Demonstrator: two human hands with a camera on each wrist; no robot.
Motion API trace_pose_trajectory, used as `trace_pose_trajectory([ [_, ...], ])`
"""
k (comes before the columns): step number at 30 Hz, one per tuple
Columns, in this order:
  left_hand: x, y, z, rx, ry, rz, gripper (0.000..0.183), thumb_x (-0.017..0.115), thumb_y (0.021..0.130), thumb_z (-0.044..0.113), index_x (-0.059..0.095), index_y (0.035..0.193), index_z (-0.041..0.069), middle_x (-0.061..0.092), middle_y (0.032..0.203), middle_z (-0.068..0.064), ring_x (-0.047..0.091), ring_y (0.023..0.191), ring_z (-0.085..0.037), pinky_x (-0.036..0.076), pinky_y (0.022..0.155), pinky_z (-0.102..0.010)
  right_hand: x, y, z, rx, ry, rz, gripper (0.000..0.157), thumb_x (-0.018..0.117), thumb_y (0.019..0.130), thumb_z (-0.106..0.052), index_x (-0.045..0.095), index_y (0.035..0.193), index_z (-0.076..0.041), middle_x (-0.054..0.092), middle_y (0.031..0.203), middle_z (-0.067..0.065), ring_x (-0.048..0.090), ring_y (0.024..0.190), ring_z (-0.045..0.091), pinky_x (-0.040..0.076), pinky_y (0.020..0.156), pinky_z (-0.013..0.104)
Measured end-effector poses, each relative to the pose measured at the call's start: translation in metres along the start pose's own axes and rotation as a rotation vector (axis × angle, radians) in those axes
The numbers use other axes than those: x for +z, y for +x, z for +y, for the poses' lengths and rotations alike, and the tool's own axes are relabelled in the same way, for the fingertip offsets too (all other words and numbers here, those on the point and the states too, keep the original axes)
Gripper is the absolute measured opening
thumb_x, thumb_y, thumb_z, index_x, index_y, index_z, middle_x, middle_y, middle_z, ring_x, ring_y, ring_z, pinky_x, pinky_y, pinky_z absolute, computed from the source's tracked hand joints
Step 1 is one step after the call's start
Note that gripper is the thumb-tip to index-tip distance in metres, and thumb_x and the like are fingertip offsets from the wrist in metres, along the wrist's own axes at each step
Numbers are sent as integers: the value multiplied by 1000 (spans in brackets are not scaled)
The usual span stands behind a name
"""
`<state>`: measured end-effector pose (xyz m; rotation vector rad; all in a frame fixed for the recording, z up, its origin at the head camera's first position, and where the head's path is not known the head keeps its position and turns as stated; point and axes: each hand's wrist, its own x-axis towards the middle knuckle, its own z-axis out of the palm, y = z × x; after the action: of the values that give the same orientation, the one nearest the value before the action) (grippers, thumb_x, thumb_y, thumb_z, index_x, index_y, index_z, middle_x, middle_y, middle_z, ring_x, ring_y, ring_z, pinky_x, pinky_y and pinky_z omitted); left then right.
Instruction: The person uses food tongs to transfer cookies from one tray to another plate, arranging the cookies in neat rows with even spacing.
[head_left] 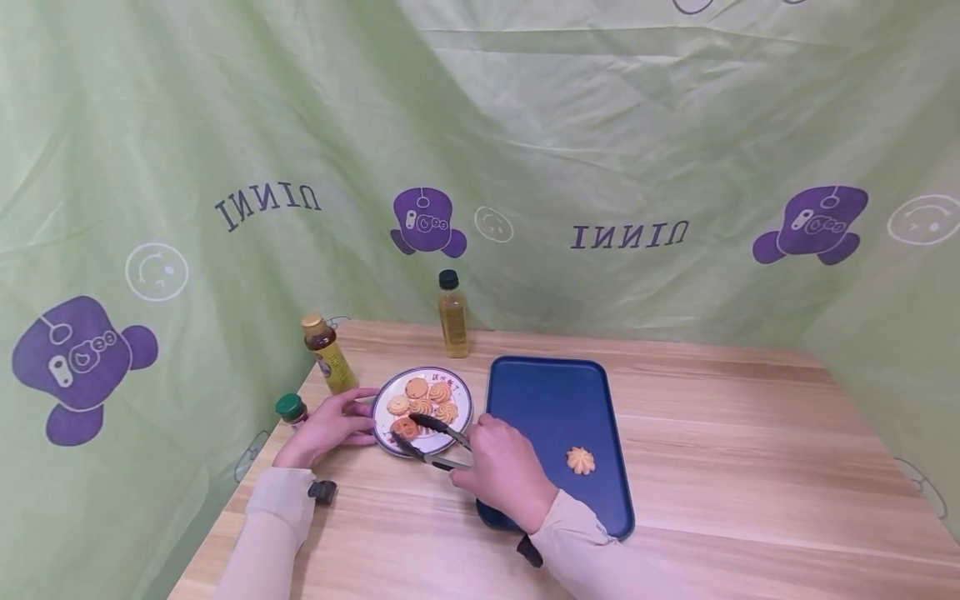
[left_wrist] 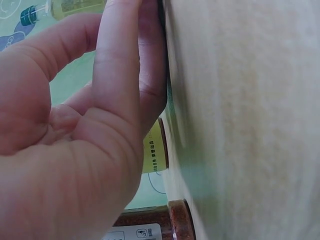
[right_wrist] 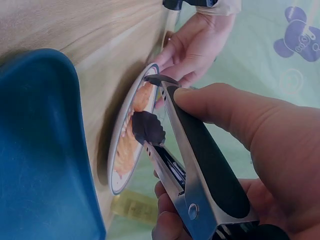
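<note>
In the head view my right hand [head_left: 510,467] grips a pair of metal tongs [head_left: 450,446] with black tips. The tongs stand spread over a white plate [head_left: 384,392], their tips on either side of a browner round cookie [head_left: 405,428]. Several pale cookies [head_left: 442,392] share the plate. My left hand [head_left: 337,427] rests its fingers against the plate's left rim; in the left wrist view that hand [left_wrist: 95,130] shows long, fairly straight fingers. A blue tray [head_left: 543,392] lies right of the plate, partly behind my right hand, bearing one flower-shaped cookie [head_left: 580,460].
A yellow-labelled bottle [head_left: 333,362] stands behind my left hand. Beside that wrist is a green-capped jar [head_left: 291,408], partly hidden. An oil bottle [head_left: 453,321] stands at the table's back edge, before a green curtain [head_left: 570,150].
</note>
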<state>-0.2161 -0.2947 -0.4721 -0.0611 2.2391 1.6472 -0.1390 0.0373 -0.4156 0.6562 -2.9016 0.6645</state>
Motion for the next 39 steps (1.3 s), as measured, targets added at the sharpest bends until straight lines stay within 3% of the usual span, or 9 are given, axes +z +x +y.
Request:
trace_pose_trajectory([
  [15, 2, 3, 1, -29, 9, 18, 74, 68, 105, -6, 38, 171, 1, 60, 136, -28, 79, 97, -22, 75, 90, -36, 1, 1, 1, 9, -35, -1, 37, 100, 74, -32, 74, 85, -8, 63, 86, 2, 59, 71, 17, 55, 55, 37],
  [26, 1, 2, -1, -10, 0, 0, 76, 67, 105, -7, 34, 172, -2, 59, 136, -30, 78, 96, -22, 75, 91, -37, -7, -1, 7, 38, 35, -6, 36, 99, 76, -30, 69, 78, -10, 56, 83, -1, 52, 70, 16, 45, 54, 31],
  [35, 1, 4, -2, -21, -9, 9, 74, 67, 105, -8, 36, 171, -1, 59, 136, -28, 79, 97, -23, 75, 92, -37, -15, -12, 19, 66, 81, -42, 42, 99, 78, -32, 82, 102, -3, 66, 91, 2, 61, 76, 17, 57, 61, 36],
  [39, 1, 3, 0, -28, 7, 20, 73, 68, 105, -6, 38, 172, 2, 59, 136, -27, 79, 98, -22, 74, 92, -37, -20, -22, 27, 83, 106, -40, 44, 100, 78, -30, 82, 106, -1, 68, 93, 2, 62, 76, 17, 58, 62, 34],
])
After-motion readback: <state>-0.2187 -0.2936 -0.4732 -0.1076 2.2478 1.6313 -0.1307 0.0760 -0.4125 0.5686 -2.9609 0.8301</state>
